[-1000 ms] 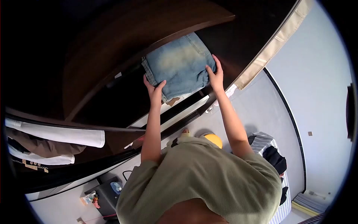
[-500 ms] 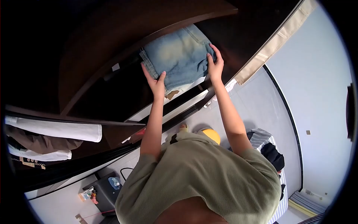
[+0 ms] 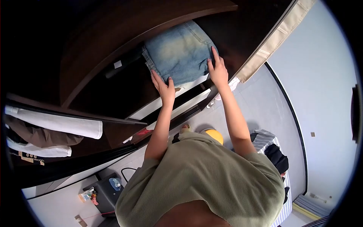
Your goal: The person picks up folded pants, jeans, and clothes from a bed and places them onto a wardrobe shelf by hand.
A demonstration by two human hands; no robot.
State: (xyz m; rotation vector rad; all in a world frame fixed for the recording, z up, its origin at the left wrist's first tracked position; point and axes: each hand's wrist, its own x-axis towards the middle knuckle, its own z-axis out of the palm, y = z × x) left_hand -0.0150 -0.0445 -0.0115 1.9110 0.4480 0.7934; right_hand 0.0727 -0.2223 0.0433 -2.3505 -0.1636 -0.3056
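Folded denim (image 3: pixel 179 53) between both hands (image 3: pixel 165 90) (image 3: pixel 218 73)

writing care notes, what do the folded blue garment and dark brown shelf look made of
Folded blue garment: probably cotton denim, matte and washed; the blue fades to a pale patch and seam lines show. Dark brown shelf: likely wood or laminate, smooth with a faint sheen; its even brown face fits either.

Folded jeans (image 3: pixel 179 51), blue denim w/ pale faded area nr. ctr.; stitched seam at upper R, layered edge at L, wrinkles along near side. Pos.: approx. flat, inside dark wooden wardrobe compartment (image 3: pixel 113 92).
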